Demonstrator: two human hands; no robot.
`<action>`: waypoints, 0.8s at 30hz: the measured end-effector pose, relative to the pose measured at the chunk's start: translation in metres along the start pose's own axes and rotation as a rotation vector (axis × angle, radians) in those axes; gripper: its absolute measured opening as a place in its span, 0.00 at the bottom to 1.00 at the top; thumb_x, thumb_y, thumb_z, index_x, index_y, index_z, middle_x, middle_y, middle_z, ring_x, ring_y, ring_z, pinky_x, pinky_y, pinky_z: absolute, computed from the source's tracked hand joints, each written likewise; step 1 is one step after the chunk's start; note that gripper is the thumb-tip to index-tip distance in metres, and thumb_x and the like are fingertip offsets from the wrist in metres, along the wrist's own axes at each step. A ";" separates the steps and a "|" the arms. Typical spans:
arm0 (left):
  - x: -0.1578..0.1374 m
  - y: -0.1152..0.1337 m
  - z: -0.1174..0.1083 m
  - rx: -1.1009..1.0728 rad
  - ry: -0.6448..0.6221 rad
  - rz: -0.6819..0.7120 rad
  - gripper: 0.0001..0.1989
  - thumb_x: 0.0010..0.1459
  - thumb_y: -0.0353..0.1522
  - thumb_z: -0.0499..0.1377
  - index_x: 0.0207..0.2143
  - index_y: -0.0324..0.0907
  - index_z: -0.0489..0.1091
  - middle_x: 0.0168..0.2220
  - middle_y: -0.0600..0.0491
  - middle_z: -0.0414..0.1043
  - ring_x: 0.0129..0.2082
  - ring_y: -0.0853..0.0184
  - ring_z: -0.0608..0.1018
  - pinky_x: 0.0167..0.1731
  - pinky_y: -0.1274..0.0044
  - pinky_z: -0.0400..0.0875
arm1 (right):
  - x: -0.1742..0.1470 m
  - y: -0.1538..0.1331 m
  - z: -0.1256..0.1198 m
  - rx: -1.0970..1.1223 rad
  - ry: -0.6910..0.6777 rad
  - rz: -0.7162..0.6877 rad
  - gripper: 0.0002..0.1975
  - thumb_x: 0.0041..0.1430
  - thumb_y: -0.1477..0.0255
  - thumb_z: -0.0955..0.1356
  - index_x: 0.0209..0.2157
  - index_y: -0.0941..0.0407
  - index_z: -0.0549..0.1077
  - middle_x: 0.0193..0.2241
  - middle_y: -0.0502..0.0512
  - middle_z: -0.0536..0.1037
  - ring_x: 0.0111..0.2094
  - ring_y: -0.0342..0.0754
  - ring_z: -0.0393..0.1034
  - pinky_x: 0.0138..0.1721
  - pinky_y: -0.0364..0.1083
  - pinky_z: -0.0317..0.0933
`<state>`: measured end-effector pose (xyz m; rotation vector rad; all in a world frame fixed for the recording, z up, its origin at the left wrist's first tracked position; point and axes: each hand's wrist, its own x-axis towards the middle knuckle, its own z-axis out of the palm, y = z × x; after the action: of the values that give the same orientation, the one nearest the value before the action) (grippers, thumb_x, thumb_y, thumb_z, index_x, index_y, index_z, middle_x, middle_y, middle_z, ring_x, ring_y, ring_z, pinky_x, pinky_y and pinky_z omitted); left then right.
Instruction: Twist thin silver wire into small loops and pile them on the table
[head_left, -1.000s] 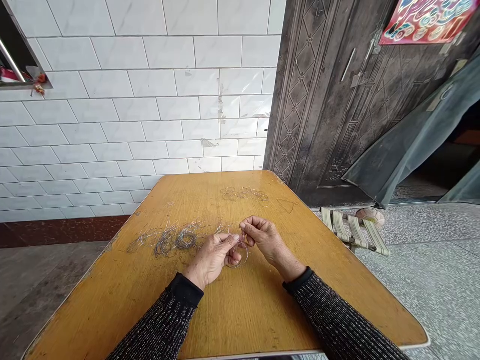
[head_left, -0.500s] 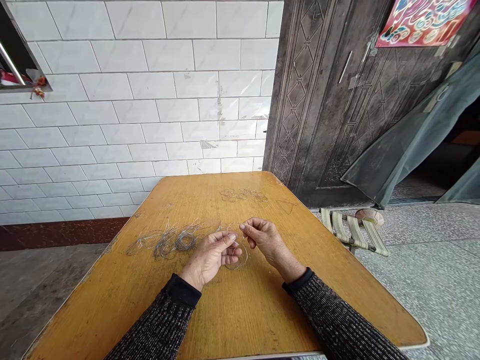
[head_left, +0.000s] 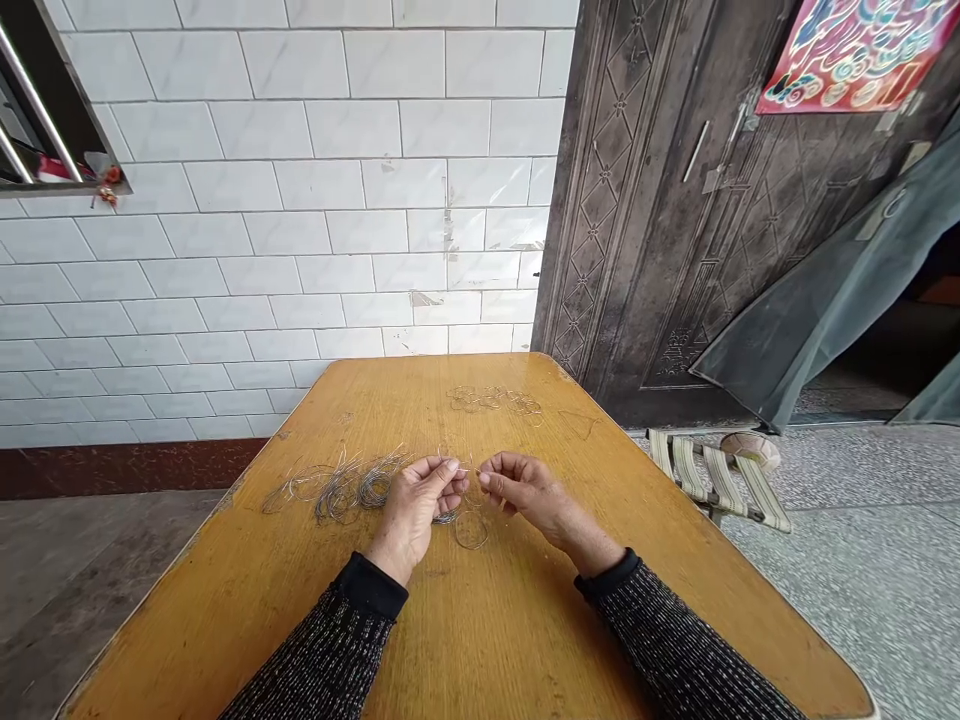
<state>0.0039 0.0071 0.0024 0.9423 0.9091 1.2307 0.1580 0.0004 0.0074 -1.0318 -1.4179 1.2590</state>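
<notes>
Thin wire (head_left: 471,549), one length: held between the two hands above the worktop (head_left: 480,640), its round loop showing just below the gap between the fingertips; whether the loop hangs or rests on the wood cannot be told. Left hand (head_left: 410,512): thumb and forefinger pinched on the wire. Right hand (head_left: 538,498): thumb and forefinger tips brought together, seemingly on the same strand, which is very fine. Governing relation: the short span runs roughly level, left to right, across a narrow gap between the fingers; the loop lies below, slightly nearer the left. Grey wire coils (head_left: 375,487), several, ends splayed: on the worktop, left of the left hand. Loose wire rings (head_left: 491,399): farther back, well apart from both hands. Striped webbing stool (head_left: 726,480): right of the worktop, lower.
</notes>
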 end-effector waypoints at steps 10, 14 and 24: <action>0.002 -0.005 -0.001 -0.100 -0.030 -0.037 0.12 0.39 0.33 0.66 0.26 0.37 0.68 0.23 0.54 0.72 0.24 0.73 0.74 0.24 0.81 0.66 | 0.001 0.005 0.004 0.069 0.000 0.038 0.16 0.38 0.61 0.71 0.20 0.59 0.67 0.14 0.44 0.67 0.14 0.35 0.58 0.16 0.37 0.51; 0.004 -0.006 -0.003 -0.128 -0.015 -0.034 0.12 0.40 0.33 0.66 0.26 0.38 0.68 0.25 0.53 0.73 0.25 0.72 0.74 0.25 0.81 0.67 | 0.000 0.004 0.003 0.096 -0.026 0.056 0.16 0.40 0.61 0.71 0.26 0.59 0.69 0.16 0.45 0.69 0.15 0.35 0.61 0.16 0.36 0.52; 0.006 -0.007 -0.004 -0.217 -0.067 0.009 0.10 0.41 0.31 0.66 0.26 0.37 0.68 0.26 0.53 0.72 0.26 0.73 0.74 0.26 0.82 0.68 | 0.001 0.006 0.004 0.101 -0.003 0.043 0.15 0.39 0.62 0.71 0.22 0.60 0.68 0.15 0.46 0.70 0.15 0.35 0.61 0.16 0.36 0.54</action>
<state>0.0033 0.0132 -0.0059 0.8099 0.7028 1.2698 0.1540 0.0015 0.0013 -0.9968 -1.3268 1.3498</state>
